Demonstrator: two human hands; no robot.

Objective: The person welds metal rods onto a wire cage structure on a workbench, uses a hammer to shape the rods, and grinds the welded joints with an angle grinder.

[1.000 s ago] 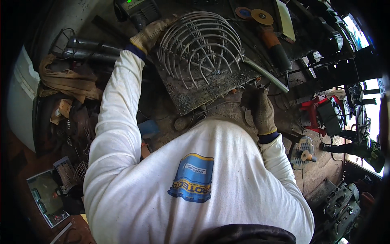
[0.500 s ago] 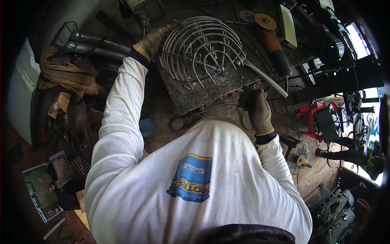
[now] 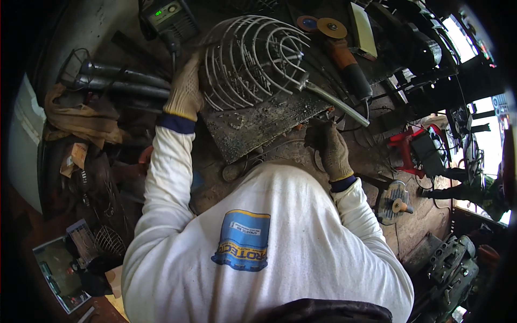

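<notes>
A round cage of bent metal rods (image 3: 245, 62), with a straight bar (image 3: 339, 105) sticking out to the lower right, sits tilted over a dark, grimy metal plate (image 3: 237, 134). My left hand (image 3: 186, 89), in a tan knitted glove, is closed on the cage's left edge; its fingertips are hidden behind the rods. Nearer me, below the bar and apart from it, my gloved right hand (image 3: 331, 148) is held with curled fingers. Its dark finger side hides whatever may be in it.
An angle grinder (image 3: 347, 62) with a tan disc lies right of the cage. A machine with a lit green display (image 3: 167, 16) stands at the back left, near metal tubes (image 3: 124, 78). Another grinder (image 3: 396, 202) and a red-framed object (image 3: 406, 151) are at the right.
My left hand has tipped and turned the cage, so its open-ringed side now faces more to the right. My left hand sits lower on its edge. The whole view has shifted slightly.
</notes>
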